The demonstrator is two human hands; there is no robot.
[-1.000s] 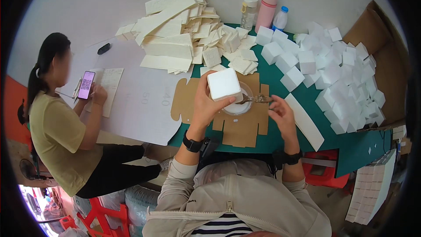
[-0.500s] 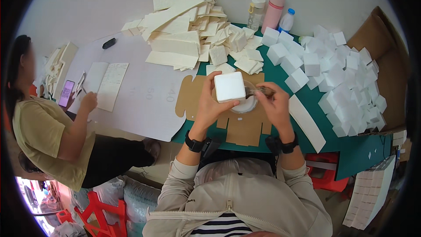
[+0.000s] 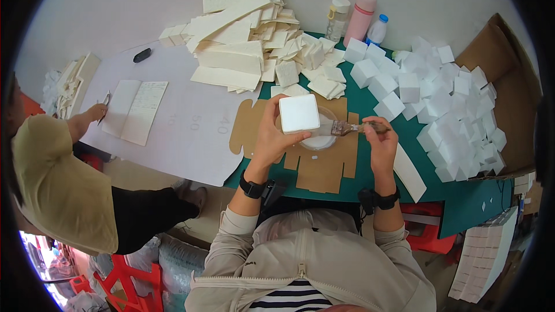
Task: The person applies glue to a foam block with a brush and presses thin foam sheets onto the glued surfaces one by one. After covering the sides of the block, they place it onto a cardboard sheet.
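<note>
Working at a green-topped table [image 3: 462, 202] set against a plain pale wall [image 3: 144, 6], over a flat die-cut cardboard sheet [image 3: 324, 167] lying at the near edge. Left hand [image 3: 274, 133] raised above that sheet, fingers clamped around a white square box [image 3: 299, 113], the box tilted with its broad face up toward the camera. Right hand [image 3: 378, 141] closed around the wooden handle of a glue brush [image 3: 352, 129], bristles pointing left, just beside the box and over a round clear dish [image 3: 319, 137] with white paste in it. Lying heaped to the right, many finished white boxes [image 3: 451, 104], spilling into an open brown carton [image 3: 509, 98]. Piled at the far side, cream flat blanks and strips [image 3: 248, 52]; beyond them, standing near the wall, a clear bottle [image 3: 337, 18], a pink flask [image 3: 359, 18] and a small blue-capped bottle [image 3: 376, 30]. Spreading to the left, a large white sheet [image 3: 173, 133] carrying an open notebook [image 3: 136, 110] and a black marker [image 3: 141, 55]. Sitting at the left, another person in an olive shirt [image 3: 58, 185], one hand [image 3: 95, 112] resting beside the notebook. Showing below the table, red plastic stools [image 3: 133, 283].
</note>
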